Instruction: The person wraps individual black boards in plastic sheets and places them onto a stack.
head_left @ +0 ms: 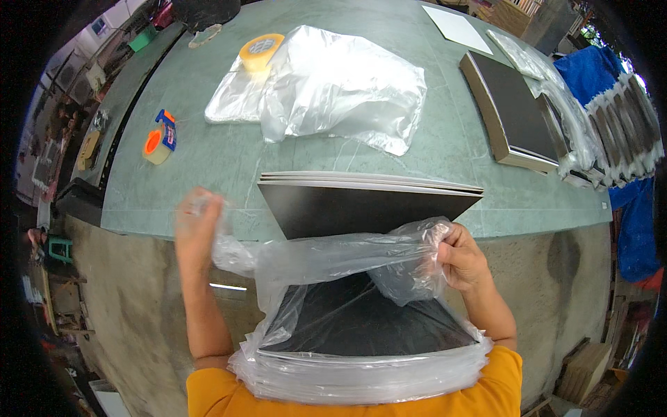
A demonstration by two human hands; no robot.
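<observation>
A clear plastic bag (333, 256) stretches between my hands over a stack of black panels (347, 316) held against my body. My right hand (461, 258) is closed on the bunched right part of the bag's mouth. My left hand (198, 221), smeared by motion, is raised at the left with its fingers closed on the other side of the plastic. The lower panels are wrapped in clear film, seen as layered edges. Just beyond the bag, several black boards with white edges (368, 201) lean at the near table edge.
On the green table (215, 153) lie a pile of clear plastic bags (340, 87), a yellow tape roll (258, 55) and an orange-and-blue tape dispenser (160, 141). At the right are a stack of black boards (514, 111), wrapped bundles (625, 121) and a white sheet (455, 28).
</observation>
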